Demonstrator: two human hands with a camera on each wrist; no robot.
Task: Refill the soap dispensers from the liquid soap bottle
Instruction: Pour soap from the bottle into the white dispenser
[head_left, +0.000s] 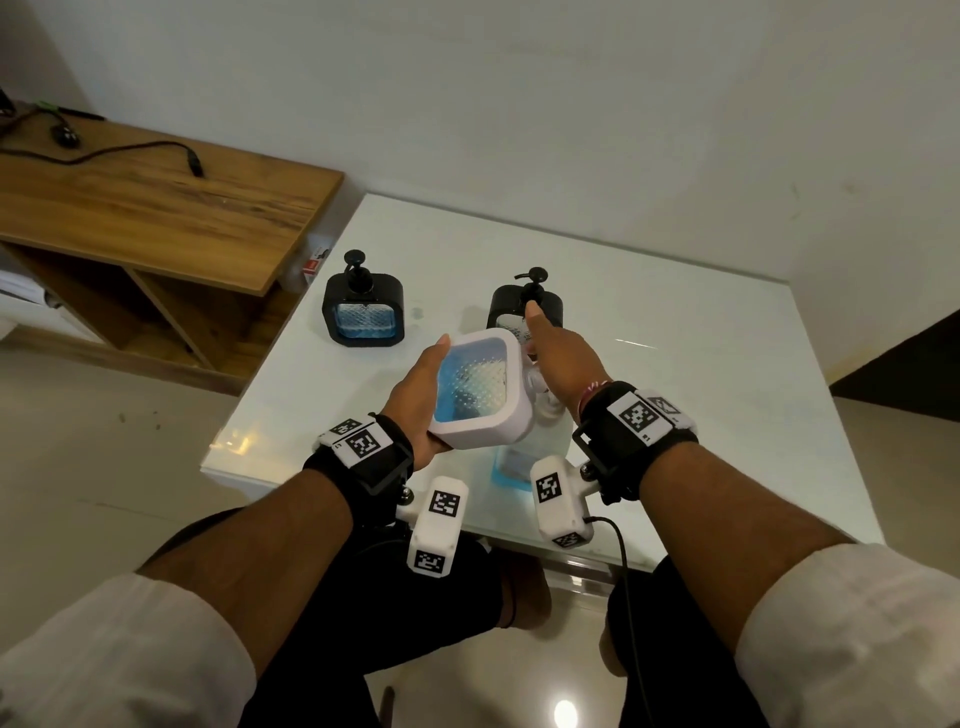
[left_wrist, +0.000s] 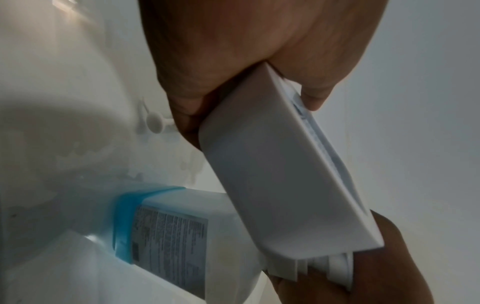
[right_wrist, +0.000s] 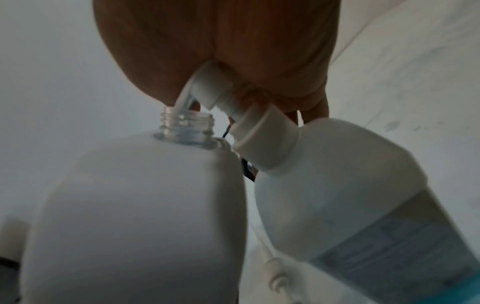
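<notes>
Black dispenser at 10 o'clock on white table, upright, blue soap inside. Left hand grips white dispenser at centre, raised off table, tilted, fingers curled round its edge. Soap bottle beneath it at 6 o'clock. Right hand pinches white pump, its tube in dispenser's clear threaded neck. Second black dispenser at 12 o'clock, behind right fingers.

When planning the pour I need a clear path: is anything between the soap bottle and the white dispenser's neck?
Yes. The pump, gripped by the right hand, has its tube inside the threaded neck of the white dispenser. The soap bottle beside it also has its cap on.
</notes>
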